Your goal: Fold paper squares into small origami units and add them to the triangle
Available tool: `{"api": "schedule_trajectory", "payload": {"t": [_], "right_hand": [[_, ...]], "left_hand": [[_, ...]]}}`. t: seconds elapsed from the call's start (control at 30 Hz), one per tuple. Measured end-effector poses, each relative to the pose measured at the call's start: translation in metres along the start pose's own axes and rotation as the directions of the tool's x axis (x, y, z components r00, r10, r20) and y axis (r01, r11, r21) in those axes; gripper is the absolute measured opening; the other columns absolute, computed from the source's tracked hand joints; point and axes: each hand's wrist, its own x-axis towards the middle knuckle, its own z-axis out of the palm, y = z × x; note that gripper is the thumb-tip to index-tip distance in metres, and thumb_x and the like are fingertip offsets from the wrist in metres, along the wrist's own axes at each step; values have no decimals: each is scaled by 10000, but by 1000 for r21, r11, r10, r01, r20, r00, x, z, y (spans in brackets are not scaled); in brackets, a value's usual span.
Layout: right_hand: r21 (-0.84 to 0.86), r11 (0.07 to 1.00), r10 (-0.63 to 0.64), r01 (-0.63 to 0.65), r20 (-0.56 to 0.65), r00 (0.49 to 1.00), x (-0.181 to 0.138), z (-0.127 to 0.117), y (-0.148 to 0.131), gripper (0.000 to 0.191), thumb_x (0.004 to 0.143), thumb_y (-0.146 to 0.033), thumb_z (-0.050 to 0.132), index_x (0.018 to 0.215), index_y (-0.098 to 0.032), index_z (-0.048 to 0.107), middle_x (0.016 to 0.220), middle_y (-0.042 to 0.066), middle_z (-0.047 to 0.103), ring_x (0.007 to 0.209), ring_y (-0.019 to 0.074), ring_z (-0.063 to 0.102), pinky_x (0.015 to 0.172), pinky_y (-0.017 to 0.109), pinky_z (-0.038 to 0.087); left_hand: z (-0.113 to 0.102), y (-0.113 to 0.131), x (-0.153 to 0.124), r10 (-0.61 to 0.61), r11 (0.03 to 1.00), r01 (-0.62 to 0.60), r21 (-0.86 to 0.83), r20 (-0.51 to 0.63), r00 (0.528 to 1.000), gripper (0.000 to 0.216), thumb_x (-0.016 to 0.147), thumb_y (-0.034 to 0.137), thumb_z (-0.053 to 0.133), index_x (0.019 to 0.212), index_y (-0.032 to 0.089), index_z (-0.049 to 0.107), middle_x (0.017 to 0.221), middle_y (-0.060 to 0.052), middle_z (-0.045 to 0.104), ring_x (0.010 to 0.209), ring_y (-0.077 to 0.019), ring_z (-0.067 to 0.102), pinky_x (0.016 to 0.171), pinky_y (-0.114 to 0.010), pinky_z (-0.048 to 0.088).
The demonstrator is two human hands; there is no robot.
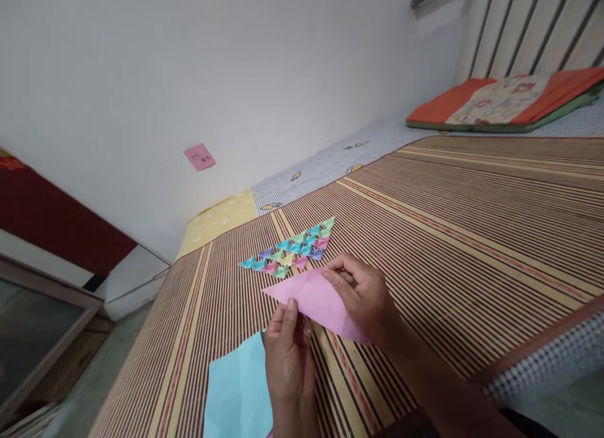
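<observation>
A sheet of pink paper (314, 294), folded to a point at its left end, is held above the striped mat. My left hand (289, 340) pinches its lower edge, thumb on top. On the upper edge, my right hand (361, 290) grips the paper between thumb and fingers; its palm hides the right part. Just beyond lie several small folded paper triangles (295, 244) in blue, green, pink, yellow and purple, set out in rows. Light blue paper (238, 387) with creases lies beside my left wrist, a bit of purple showing under it.
The striped mat (448, 236) covers the bed-like surface. A folded orange and floral cloth (504, 101) rests at the far right, below a radiator (533, 29). A pink note (199, 157) is stuck on the white wall. The floor shows past the left edge.
</observation>
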Motion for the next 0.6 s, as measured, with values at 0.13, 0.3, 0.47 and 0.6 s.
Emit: {"api": "schedule_trajectory", "payload": {"t": [0.13,0.3,0.47,0.6], "right_hand": [[45,998,39,-39,-8,999,0,-1,-2,142,943,-221,585,817,-176,634,730,-2,621,647,136,575,600,240,424],[305,932,172,-196,104,980,2,-6,-3,230,989,-360,553,882,-179,645,637,-39,536,524,108,472,499,229,371],[368,881,216,-296,243,946,5,-10,-5,242,955,-387,606,862,-167,648,647,-36,531,550,106,454,514,228,367],[370,850,239,-374,362,901,6,-10,-10,215,921,-361,632,825,-169,633,616,-49,488,541,103,423,503,228,341]], "left_hand": [[-2,7,-1,-56,997,52,59,68,996,244,647,243,913,806,148,754,712,-16,693,619,-103,636,606,-188,534],[-8,9,1,-20,1000,19,22,57,998,241,659,226,905,833,147,758,748,-27,714,625,-105,645,561,-170,521],[-15,9,8,-62,994,67,-89,56,996,178,736,155,834,896,143,757,905,-80,775,805,-172,736,745,-256,600],[-16,7,10,-99,984,99,-146,9,995,219,866,85,670,1064,141,746,1020,-124,788,987,-218,747,896,-314,590]]}}
